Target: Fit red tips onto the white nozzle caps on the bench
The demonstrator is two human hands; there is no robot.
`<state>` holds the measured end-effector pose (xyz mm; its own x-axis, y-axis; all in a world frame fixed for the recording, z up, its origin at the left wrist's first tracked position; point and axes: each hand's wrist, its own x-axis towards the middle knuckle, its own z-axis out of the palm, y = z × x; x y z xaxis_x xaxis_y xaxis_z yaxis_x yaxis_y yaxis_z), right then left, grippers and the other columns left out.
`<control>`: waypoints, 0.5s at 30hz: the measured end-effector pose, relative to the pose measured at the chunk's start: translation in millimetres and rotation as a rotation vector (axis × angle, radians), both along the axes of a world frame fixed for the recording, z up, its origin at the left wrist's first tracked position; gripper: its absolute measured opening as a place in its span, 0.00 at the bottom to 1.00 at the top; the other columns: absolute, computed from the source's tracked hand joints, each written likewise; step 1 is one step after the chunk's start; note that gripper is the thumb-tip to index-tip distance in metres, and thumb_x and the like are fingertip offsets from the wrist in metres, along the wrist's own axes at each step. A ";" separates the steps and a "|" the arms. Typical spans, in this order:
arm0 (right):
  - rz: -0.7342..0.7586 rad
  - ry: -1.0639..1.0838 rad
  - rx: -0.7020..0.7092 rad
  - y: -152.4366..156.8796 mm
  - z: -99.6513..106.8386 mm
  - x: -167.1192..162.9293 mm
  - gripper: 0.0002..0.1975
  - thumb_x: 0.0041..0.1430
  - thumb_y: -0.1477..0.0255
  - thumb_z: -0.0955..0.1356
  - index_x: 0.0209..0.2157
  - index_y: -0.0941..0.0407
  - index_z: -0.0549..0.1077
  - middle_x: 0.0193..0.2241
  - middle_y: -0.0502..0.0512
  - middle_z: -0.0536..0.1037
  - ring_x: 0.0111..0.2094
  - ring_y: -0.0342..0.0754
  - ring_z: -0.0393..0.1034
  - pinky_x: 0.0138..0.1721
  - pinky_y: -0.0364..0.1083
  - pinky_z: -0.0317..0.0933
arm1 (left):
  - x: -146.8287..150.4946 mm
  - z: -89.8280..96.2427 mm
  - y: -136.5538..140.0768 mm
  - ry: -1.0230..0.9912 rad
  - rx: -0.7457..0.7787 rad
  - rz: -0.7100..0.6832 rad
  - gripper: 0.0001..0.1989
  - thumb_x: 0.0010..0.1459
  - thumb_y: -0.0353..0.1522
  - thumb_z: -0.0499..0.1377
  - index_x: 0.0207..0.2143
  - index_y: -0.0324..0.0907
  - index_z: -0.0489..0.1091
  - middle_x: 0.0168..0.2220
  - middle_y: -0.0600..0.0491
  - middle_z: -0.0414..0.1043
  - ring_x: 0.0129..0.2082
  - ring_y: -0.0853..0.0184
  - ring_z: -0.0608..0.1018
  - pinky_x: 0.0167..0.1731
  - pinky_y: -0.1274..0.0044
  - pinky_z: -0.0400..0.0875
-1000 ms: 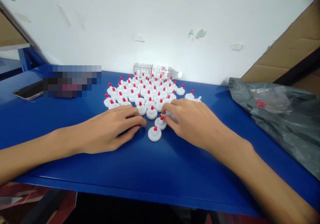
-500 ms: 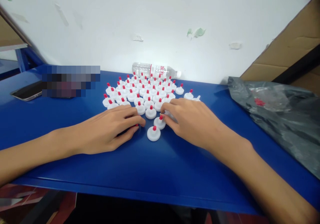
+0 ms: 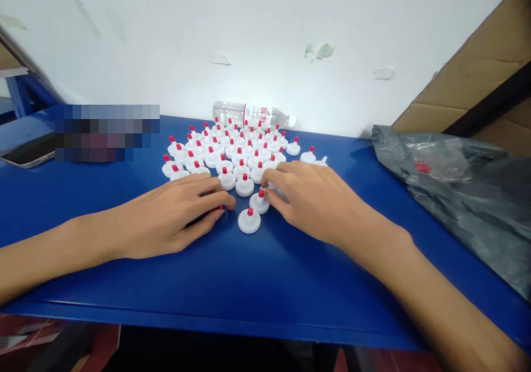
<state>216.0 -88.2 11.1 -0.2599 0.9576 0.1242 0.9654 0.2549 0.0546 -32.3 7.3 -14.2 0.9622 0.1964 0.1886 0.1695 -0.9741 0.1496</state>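
Observation:
Many white round nozzle caps with red tips (image 3: 244,185) stand upright in a cluster on the blue table (image 3: 232,283). My left hand (image 3: 182,211) rests on its side at the cluster's front left, fingers curled. A small red tip (image 3: 220,207) shows between its thumb and forefinger; what is under the palm is hidden. My right hand (image 3: 307,200) is bent over the front right, with thumb and forefinger closed at the red tip of one white cap (image 3: 259,202). Another white cap is partly hidden beneath those fingers. Nearest me stands a single red-tipped cap (image 3: 249,222).
Behind the cluster a clear plastic bottle (image 3: 253,114) lies against the wall. To the right are a grey plastic bag (image 3: 448,195), a small clear bag with red pieces (image 3: 431,164) and cardboard (image 3: 452,95). A phone (image 3: 29,149) lies left, beside a blurred-out patch.
The whole view has shifted slightly, so things sit a little further left. Both hands keep nearly the same pose beside the same caps.

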 end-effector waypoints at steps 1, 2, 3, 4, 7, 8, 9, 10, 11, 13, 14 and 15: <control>-0.001 0.003 -0.001 -0.1 -0.1 0.0 0.11 0.72 0.69 0.62 0.45 0.55 0.76 0.39 0.55 0.80 0.38 0.50 0.73 0.31 0.48 0.49 | 0.2 0.1 -0.2 0.000 0.006 -0.004 0.12 0.73 0.30 0.49 0.51 0.44 0.70 0.42 0.49 0.71 0.39 0.62 0.74 0.43 0.71 0.67; -0.002 0.004 -0.001 -0.1 -0.2 0.1 0.11 0.72 0.69 0.62 0.45 0.55 0.76 0.38 0.55 0.80 0.38 0.50 0.73 0.31 0.48 0.49 | 0.4 0.1 -0.3 -0.001 0.010 -0.007 0.12 0.73 0.31 0.49 0.51 0.44 0.70 0.42 0.49 0.71 0.39 0.62 0.74 0.43 0.71 0.67; -0.001 0.004 -0.001 -0.1 -0.3 0.2 0.11 0.72 0.69 0.62 0.45 0.55 0.76 0.38 0.55 0.80 0.38 0.50 0.73 0.31 0.48 0.49 | 0.6 0.0 -0.3 -0.001 0.011 -0.007 0.12 0.73 0.31 0.49 0.51 0.44 0.71 0.41 0.49 0.71 0.39 0.62 0.74 0.43 0.71 0.67; -0.001 0.003 -0.002 0.0 -0.5 0.3 0.11 0.72 0.69 0.62 0.44 0.54 0.76 0.38 0.54 0.80 0.38 0.50 0.73 0.31 0.48 0.49 | 0.7 -0.2 -0.2 -0.003 0.009 -0.005 0.12 0.73 0.31 0.49 0.51 0.44 0.71 0.41 0.49 0.71 0.39 0.63 0.74 0.42 0.71 0.67; -0.003 0.007 0.007 0.4 -1.3 0.7 0.11 0.72 0.69 0.62 0.44 0.54 0.76 0.38 0.54 0.80 0.38 0.50 0.73 0.30 0.48 0.48 | 0.7 -1.2 0.3 -0.007 0.002 -0.002 0.12 0.73 0.31 0.49 0.51 0.44 0.71 0.41 0.49 0.71 0.39 0.62 0.74 0.42 0.72 0.68; -0.005 0.009 0.010 0.5 -1.4 0.7 0.11 0.72 0.69 0.62 0.44 0.54 0.76 0.38 0.53 0.80 0.38 0.50 0.73 0.30 0.48 0.48 | 0.6 -1.5 0.5 -0.007 0.001 -0.001 0.12 0.73 0.31 0.49 0.51 0.44 0.71 0.41 0.49 0.72 0.39 0.62 0.74 0.42 0.72 0.68; -0.006 0.010 0.009 0.5 -1.5 0.8 0.11 0.72 0.68 0.63 0.44 0.54 0.76 0.37 0.53 0.80 0.38 0.50 0.73 0.30 0.48 0.48 | 0.4 -1.7 0.5 -0.005 0.002 0.000 0.12 0.73 0.31 0.49 0.51 0.44 0.71 0.41 0.49 0.72 0.39 0.62 0.74 0.42 0.71 0.68; -0.005 0.010 0.007 0.5 -1.4 0.8 0.11 0.72 0.69 0.63 0.44 0.54 0.77 0.37 0.54 0.80 0.38 0.50 0.73 0.30 0.48 0.48 | 0.3 -1.9 0.5 -0.002 0.002 0.001 0.12 0.73 0.31 0.49 0.51 0.44 0.71 0.42 0.49 0.71 0.39 0.62 0.74 0.42 0.71 0.68; -0.004 0.009 0.004 0.4 -1.3 0.8 0.11 0.72 0.69 0.63 0.44 0.54 0.77 0.38 0.54 0.80 0.38 0.50 0.73 0.30 0.49 0.48 | 0.1 -1.9 0.4 0.000 0.002 0.002 0.12 0.73 0.31 0.49 0.51 0.44 0.71 0.42 0.49 0.71 0.39 0.62 0.74 0.42 0.71 0.68; -0.002 0.003 0.001 0.1 -0.9 0.6 0.11 0.72 0.69 0.62 0.44 0.54 0.76 0.38 0.54 0.80 0.38 0.50 0.73 0.30 0.49 0.49 | -0.2 -1.7 0.1 0.000 0.002 0.002 0.12 0.73 0.31 0.49 0.51 0.44 0.71 0.42 0.49 0.71 0.39 0.62 0.74 0.42 0.71 0.68; 0.001 0.001 0.002 0.1 -0.7 0.6 0.11 0.72 0.69 0.62 0.44 0.54 0.76 0.38 0.54 0.80 0.38 0.50 0.73 0.30 0.49 0.49 | -0.3 -1.5 -0.1 0.000 0.003 0.003 0.12 0.73 0.31 0.49 0.51 0.44 0.71 0.42 0.49 0.72 0.39 0.62 0.74 0.42 0.71 0.68; 0.001 -0.002 0.004 0.1 -0.6 0.5 0.11 0.72 0.69 0.62 0.44 0.54 0.76 0.38 0.54 0.80 0.38 0.50 0.73 0.30 0.49 0.49 | -0.3 -1.3 -0.1 0.001 0.003 0.004 0.12 0.73 0.31 0.49 0.51 0.44 0.71 0.42 0.49 0.72 0.39 0.62 0.74 0.42 0.71 0.68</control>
